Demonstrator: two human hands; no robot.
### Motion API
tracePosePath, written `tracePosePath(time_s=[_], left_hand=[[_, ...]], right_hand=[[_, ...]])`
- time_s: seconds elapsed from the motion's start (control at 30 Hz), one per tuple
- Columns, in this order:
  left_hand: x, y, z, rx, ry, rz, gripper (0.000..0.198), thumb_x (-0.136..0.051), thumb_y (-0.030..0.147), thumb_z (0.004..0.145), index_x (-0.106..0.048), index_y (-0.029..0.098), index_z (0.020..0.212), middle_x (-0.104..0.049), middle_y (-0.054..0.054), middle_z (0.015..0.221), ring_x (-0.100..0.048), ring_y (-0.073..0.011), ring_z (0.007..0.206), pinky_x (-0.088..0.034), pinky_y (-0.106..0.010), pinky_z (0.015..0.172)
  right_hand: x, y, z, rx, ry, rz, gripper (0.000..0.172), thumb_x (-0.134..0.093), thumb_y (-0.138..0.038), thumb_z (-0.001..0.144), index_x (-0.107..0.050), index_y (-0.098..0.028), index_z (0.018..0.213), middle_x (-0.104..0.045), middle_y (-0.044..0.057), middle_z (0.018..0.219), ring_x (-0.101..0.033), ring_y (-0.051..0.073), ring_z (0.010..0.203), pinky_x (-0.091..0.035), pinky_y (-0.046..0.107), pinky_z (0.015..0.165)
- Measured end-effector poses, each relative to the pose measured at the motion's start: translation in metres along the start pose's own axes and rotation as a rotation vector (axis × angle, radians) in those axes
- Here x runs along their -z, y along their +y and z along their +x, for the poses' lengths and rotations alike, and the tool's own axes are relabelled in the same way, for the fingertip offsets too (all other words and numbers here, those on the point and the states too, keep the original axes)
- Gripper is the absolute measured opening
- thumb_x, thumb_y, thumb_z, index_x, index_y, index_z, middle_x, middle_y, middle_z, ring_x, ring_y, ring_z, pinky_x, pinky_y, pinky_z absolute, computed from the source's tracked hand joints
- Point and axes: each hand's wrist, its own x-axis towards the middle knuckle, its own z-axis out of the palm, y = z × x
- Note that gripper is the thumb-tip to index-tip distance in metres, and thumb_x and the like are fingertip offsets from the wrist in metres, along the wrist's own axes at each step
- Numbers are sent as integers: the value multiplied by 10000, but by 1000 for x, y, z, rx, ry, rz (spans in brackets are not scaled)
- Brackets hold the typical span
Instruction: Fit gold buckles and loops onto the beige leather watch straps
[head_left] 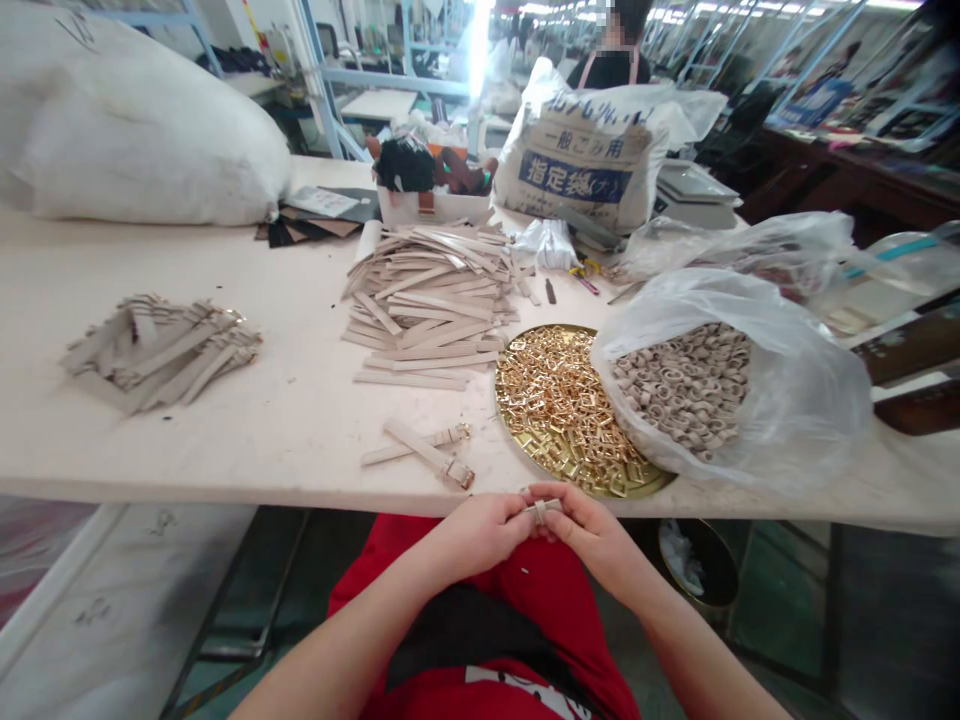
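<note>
Just in front of the gold tray (654,487), at the near edge of the table (300,440), I've got the left hand (491,528) and right hand (589,525) both pinched on a beige strap piece (540,512). Exact finger contact hidden, can't tell. Two buckled straps (431,450) left of the tray. Risks, my read: a slack pinch would drop the piece off-table; a right-hand knock on the tray's rim could spill gold buckles (555,395).

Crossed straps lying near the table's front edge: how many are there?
2: one strap slants with its buckle end nearer the front edge of the table; the other strap crosses it, buckle end farther back.
</note>
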Motion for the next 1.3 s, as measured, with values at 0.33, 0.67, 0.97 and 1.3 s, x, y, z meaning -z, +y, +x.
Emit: tracePosePath(time_s=[0.33, 0.67, 0.97, 1.3], left_hand=[[-13, -11, -13, 129, 10, -316, 571, -395, 323, 831, -248, 175, 1362, -518, 35, 620, -416, -80, 483, -348, -194, 500], [-23, -9, 2, 111, 214, -506, 198, -343, 345, 842, -391, 185, 735, -327, 99, 418, -268, -57, 370, -218, -178, 402], [-18, -5, 1, 103, 319, -474, 156, -404, 334, 821, -429, 183, 788, -368, 91, 454, -296, -63, 382, -241, -183, 410], [-10, 6, 18, -22, 463, -260, 166, -507, 310, 760, -531, 150, 800, -447, 54, 579, -395, -81, 538, -323, -192, 528]], right_hand=[[-22, 12, -4, 31, 35, 179, 261, -649, -364, 721, -594, -228, 937, -648, 10, 890, -585, 187, 867, -430, 318, 806], [48, -23, 82, 304, 468, -1021, 85, -503, -205, 777, -580, -168, 776, -588, 92, 854, -545, 216, 806, -377, 327, 749], [50, -12, 79, 327, 424, -856, 241, -447, -366, 818, -590, -178, 772, -559, 25, 697, -512, 169, 646, -389, 280, 622], [1, -24, 26, 184, 35, -282, 356, -496, -495, 784, -561, -170, 655, -456, -34, 555, -414, 99, 498, -326, 224, 480]])
